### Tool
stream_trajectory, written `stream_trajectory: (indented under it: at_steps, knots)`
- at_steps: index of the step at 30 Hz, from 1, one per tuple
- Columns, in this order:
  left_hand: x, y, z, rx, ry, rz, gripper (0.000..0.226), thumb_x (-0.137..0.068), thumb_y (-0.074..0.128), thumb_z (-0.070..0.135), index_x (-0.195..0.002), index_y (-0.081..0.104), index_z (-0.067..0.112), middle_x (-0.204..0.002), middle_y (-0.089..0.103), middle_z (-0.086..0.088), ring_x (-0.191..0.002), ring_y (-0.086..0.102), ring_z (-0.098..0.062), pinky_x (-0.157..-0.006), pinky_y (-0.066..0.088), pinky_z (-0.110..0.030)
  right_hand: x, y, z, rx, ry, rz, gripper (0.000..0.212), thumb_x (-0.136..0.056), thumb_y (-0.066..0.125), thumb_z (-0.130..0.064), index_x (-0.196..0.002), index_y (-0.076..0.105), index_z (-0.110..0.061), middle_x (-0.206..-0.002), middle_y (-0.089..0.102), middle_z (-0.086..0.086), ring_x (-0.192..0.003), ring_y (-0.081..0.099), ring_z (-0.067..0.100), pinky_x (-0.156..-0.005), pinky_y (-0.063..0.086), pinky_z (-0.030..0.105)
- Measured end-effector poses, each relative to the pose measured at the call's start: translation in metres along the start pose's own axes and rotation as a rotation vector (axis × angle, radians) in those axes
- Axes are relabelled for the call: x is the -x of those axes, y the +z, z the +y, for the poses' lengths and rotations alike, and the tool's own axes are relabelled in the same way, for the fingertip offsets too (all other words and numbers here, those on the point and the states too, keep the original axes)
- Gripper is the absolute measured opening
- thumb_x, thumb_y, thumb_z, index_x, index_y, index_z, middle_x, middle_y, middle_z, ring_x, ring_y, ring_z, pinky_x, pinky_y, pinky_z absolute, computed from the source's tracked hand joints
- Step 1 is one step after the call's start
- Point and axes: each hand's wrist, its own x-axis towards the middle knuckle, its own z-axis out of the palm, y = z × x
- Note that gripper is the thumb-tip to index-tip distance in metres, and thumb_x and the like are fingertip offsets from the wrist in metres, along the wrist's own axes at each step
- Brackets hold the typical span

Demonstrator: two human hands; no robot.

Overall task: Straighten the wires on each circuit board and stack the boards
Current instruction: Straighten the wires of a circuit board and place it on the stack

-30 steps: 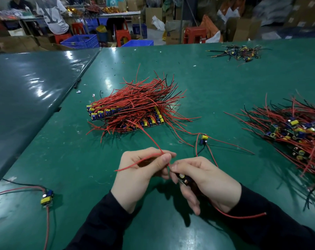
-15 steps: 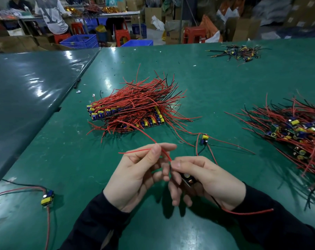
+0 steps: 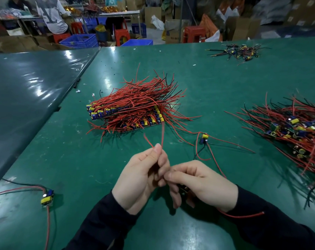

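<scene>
Left hand point(image 3: 140, 175) pinches red wires point(image 3: 162, 134); right hand point(image 3: 203, 184) grips board.

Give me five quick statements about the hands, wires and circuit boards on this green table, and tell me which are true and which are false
1. The left hand pinches red wires that point up and away from the person. True.
2. The right hand lies flat and open on the table. False: its fingers are curled around a small board, mostly hidden under the hand.
3. The stacked boards lie beyond the hands, their wires fanning to the right. True.
4. The loose board at the near left has only black wires. False: it has red wires and a black one.
5. The tangled pile lies at the left edge. False: it lies at the right.
</scene>
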Motion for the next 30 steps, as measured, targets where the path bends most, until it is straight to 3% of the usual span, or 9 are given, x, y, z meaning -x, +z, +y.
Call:
stream_trajectory:
  at_steps: [2, 5, 11, 13, 16, 19, 22, 27, 30]
  knots:
    - [-0.001, -0.002, -0.001, -0.023, 0.043, 0.052, 0.028, -0.086, 0.043, 0.03, -0.071, 0.051, 0.007, -0.054, 0.048, -0.004, -0.046, 0.039, -0.011, -0.043, 0.036, -0.019, -0.001, 0.0, 0.0, -0.021, 0.011, 0.068, 0.034, -0.097, 0.047, -0.017, -0.066, 0.051, -0.003, -0.047, 0.057, 0.0, -0.042, 0.053, 0.009, -0.033, 0.032, 0.016]
    - [-0.002, -0.003, -0.005, -0.167, 0.099, 0.101, 0.025, -0.088, 0.044, 0.024, -0.083, 0.057, 0.003, -0.059, 0.056, -0.003, -0.048, 0.044, -0.01, -0.045, 0.042, -0.017, -0.002, 0.002, 0.0, -0.021, 0.024, 0.115, 0.035, -0.097, 0.044, -0.013, -0.063, 0.052, -0.009, -0.047, 0.057, 0.002, -0.041, 0.051, 0.011, -0.032, 0.033, 0.016]
    - [-0.001, -0.001, -0.008, -0.396, 0.144, 0.16, 0.03, -0.09, 0.045, 0.027, -0.065, 0.049, 0.011, -0.064, 0.044, -0.009, -0.044, 0.04, -0.014, -0.042, 0.033, -0.023, -0.001, 0.005, 0.0, -0.014, 0.0, 0.084, 0.031, -0.098, 0.044, -0.022, -0.079, 0.062, -0.005, -0.055, 0.062, 0.008, -0.046, 0.056, 0.016, -0.033, 0.034, 0.017]
    - [0.0, -0.001, -0.007, -0.365, 0.124, 0.091, 0.029, -0.087, 0.045, 0.032, -0.066, 0.048, 0.011, -0.067, 0.042, -0.009, -0.048, 0.041, -0.014, -0.044, 0.033, -0.022, -0.001, 0.004, 0.002, -0.021, -0.01, 0.093, 0.029, -0.098, 0.044, -0.024, -0.089, 0.06, -0.001, -0.056, 0.064, 0.008, -0.045, 0.054, 0.014, -0.035, 0.035, 0.019]
    - [0.002, -0.003, -0.006, -0.311, 0.091, -0.004, 0.032, -0.092, 0.049, 0.033, -0.064, 0.049, 0.016, -0.077, 0.046, -0.013, -0.055, 0.036, -0.025, -0.053, 0.029, -0.033, 0.0, 0.003, 0.003, -0.091, -0.065, 0.06, 0.024, -0.097, 0.044, -0.021, -0.091, 0.056, 0.0, -0.057, 0.065, 0.007, -0.046, 0.055, 0.012, -0.042, 0.043, 0.02]
    - [0.003, -0.006, 0.001, -0.144, 0.017, -0.113, 0.032, -0.094, 0.047, 0.031, -0.067, 0.057, 0.015, -0.08, 0.051, -0.014, -0.044, 0.041, -0.021, -0.048, 0.035, -0.031, -0.001, 0.003, 0.0, -0.255, -0.102, 0.031, 0.023, -0.089, 0.048, -0.02, -0.084, 0.055, 0.001, -0.063, 0.066, 0.01, -0.054, 0.063, 0.017, -0.055, 0.05, 0.02]
    - [0.002, -0.01, 0.006, -0.121, 0.05, -0.16, 0.028, -0.092, 0.047, 0.031, -0.083, 0.066, 0.013, -0.071, 0.053, -0.017, -0.045, 0.051, -0.023, -0.05, 0.038, -0.032, -0.001, -0.001, 0.0, -0.374, -0.098, 0.05, 0.021, -0.09, 0.055, -0.022, -0.076, 0.056, -0.006, -0.061, 0.066, 0.01, -0.052, 0.064, 0.019, -0.048, 0.047, 0.022]
    - [0.002, -0.017, 0.008, -0.12, 0.085, -0.185, 0.027, -0.079, 0.067, 0.031, -0.101, 0.073, 0.015, -0.08, 0.065, -0.002, -0.08, 0.057, -0.009, -0.062, 0.044, -0.019, 0.0, -0.009, -0.005, -0.62, -0.069, -0.062, 0.024, -0.087, 0.05, -0.022, -0.066, 0.059, -0.014, -0.042, 0.049, 0.001, -0.037, 0.049, 0.014, -0.044, 0.041, 0.019]
    - [0.002, -0.018, 0.006, -0.084, 0.117, -0.181, 0.033, -0.075, 0.073, 0.028, -0.092, 0.071, 0.0, -0.076, 0.067, 0.005, -0.07, 0.056, -0.007, -0.062, 0.045, -0.018, 0.004, -0.013, -0.008, -0.702, 0.001, -0.21, 0.024, -0.088, 0.048, -0.024, -0.068, 0.056, -0.014, -0.039, 0.04, -0.006, -0.033, 0.04, 0.008, -0.043, 0.037, 0.018]
